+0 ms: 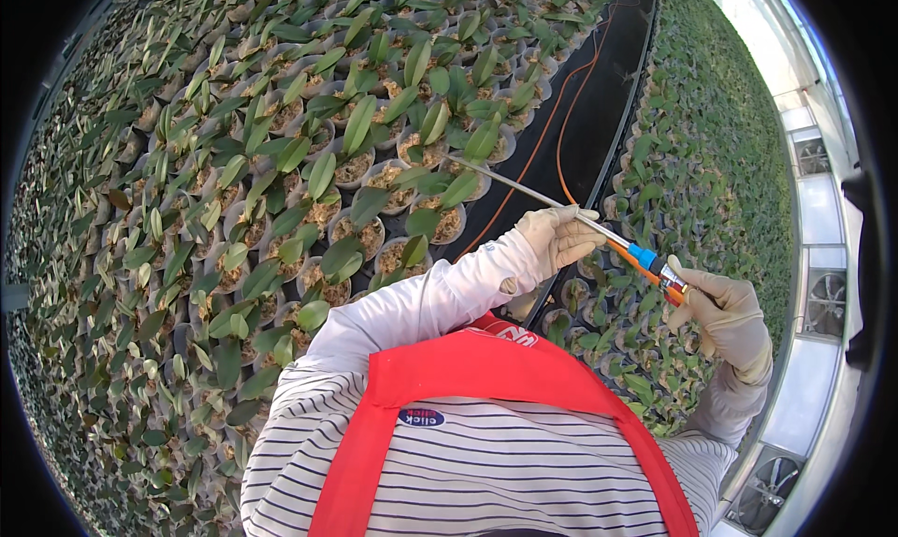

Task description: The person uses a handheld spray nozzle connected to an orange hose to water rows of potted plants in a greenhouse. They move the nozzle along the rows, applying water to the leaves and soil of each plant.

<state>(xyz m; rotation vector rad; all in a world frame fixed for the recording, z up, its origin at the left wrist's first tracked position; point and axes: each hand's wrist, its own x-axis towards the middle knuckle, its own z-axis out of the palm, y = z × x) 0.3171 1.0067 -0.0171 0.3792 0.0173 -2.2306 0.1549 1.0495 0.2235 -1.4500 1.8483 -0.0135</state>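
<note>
A thin metal spray wand [515, 185] slants across the view, its tip over the potted plants at the bed's edge. My left hand [561, 237], in a pale glove, holds the wand's metal tube partway along. At the rear end, my gloved right hand [722, 312] grips the handle [670, 279], which has black and red parts behind a blue collar [642, 255]. An orange hose [619, 248] runs beside the handle. Closest to the tip is a clear plastic pot [421, 151] with chunky tan growing medium and broad green leaves, likely an orchid.
Many more leafy pots [358, 232] fill the bed to the left. Another dense bed of small plants [715, 151] lies right. Between them runs a dark aisle [610, 81] with an orange hose [558, 109] along it. Wall fans [826, 302] line the far right. My red apron [477, 375] shows below.
</note>
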